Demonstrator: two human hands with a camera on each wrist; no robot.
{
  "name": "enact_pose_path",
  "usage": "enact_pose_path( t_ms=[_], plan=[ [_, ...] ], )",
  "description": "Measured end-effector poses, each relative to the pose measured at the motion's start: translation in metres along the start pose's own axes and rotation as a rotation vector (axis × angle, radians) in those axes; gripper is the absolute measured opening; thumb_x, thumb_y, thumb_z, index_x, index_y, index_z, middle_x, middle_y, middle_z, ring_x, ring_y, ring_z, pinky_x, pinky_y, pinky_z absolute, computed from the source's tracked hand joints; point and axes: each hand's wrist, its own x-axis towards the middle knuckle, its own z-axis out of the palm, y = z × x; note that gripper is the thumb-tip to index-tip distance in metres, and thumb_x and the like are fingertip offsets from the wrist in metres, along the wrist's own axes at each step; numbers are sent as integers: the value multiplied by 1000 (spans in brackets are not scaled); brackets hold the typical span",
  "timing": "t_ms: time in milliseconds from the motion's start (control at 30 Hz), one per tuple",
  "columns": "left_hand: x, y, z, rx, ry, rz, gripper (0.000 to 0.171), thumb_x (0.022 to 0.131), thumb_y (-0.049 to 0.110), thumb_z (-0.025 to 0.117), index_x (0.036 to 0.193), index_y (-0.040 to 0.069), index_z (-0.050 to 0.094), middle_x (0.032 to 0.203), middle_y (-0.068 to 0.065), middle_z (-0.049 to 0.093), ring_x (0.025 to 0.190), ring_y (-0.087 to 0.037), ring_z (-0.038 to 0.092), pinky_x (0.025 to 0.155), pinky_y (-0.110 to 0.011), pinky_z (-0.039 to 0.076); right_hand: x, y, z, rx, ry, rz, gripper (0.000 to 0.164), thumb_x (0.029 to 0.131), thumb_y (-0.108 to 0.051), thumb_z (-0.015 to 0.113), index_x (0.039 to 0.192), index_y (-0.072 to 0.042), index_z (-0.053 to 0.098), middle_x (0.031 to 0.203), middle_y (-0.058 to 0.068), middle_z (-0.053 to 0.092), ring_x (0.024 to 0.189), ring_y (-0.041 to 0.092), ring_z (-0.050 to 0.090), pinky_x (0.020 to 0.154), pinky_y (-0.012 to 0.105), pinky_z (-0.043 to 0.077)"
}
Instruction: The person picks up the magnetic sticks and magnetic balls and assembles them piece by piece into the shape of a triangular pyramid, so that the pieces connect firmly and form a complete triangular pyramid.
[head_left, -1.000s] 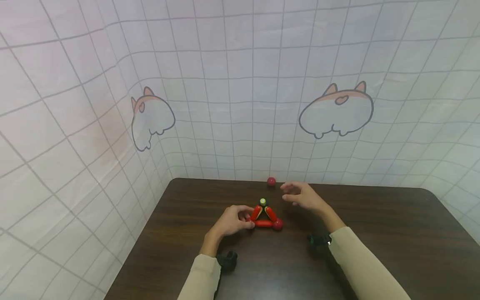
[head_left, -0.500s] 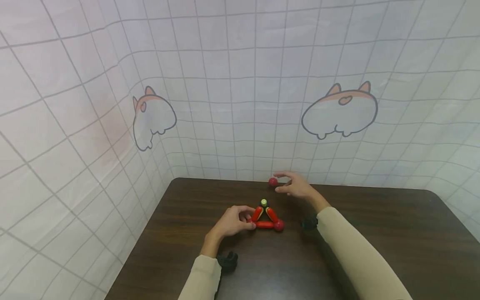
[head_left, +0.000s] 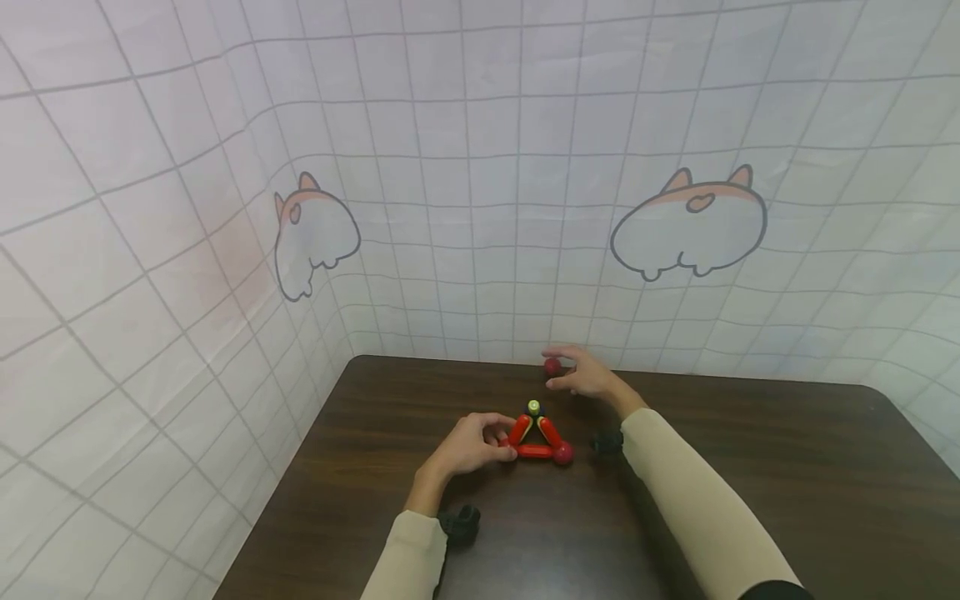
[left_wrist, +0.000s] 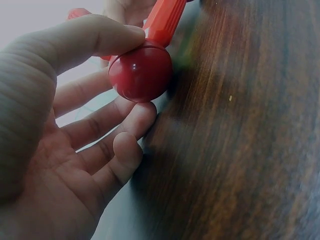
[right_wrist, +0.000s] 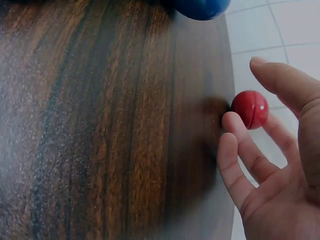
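My left hand [head_left: 467, 447] pinches a red ball [left_wrist: 142, 74] at the near left corner of a triangle of red rods [head_left: 535, 452]; its thumb lies over the ball's top. Another red ball [head_left: 562, 453] forms the near right corner. At the far corner is a dark blue ball [right_wrist: 202, 6], with a yellow-green piece [head_left: 533, 407] on top. At the table's back edge, my right hand [head_left: 591, 377] has its fingers spread around a loose red ball [right_wrist: 250, 109]. The thumb is clear of that ball; whether the fingers touch it, I cannot tell.
The dark wooden table [head_left: 360, 417] ends at a white gridded curtain [head_left: 450, 208], just behind the loose ball. Dark straps with camera mounts [head_left: 460, 523] sit at the wrists.
My right hand has moved left and away from me, reaching the loose red ball. The left hand keeps hold of the triangle's corner, with no clear movement.
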Motion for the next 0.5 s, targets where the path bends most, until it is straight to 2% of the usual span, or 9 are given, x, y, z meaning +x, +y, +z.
enact_pose_path(
  t_ms=[133,200,400,500],
  plan=[
    [1,1,1,2,-5,5,43,86,23,83,126,13,71,92,2,66,78,-12,59,64,-25,47,-1,3,0,-35,-1,23,53,93,-14,75,142,-6,58,154,21,41,120,38,58,72,34,56],
    [0,2,0,2,-6,4,43,86,23,82,126,14,70,92,2,66,78,-12,59,65,-25,47,-2,5,0,-56,-4,27,46,93,-12,75,137,-6,62,150,21,44,119,38,57,71,33,57],
    [0,1,0,7,-3,0,43,86,23,83,126,14,71,91,3,65,77,-11,58,64,-25,46,-11,8,0,-86,-33,11,37,92,-4,71,129,-4,66,137,21,54,78,21,59,62,30,53],
    [0,0,0,8,-1,-1,43,86,23,83,126,15,71,91,2,65,77,-12,58,64,-25,46,-19,10,-1,-84,-48,23,37,93,-2,68,130,-5,66,134,20,54,66,17,56,60,29,51]
  ],
)
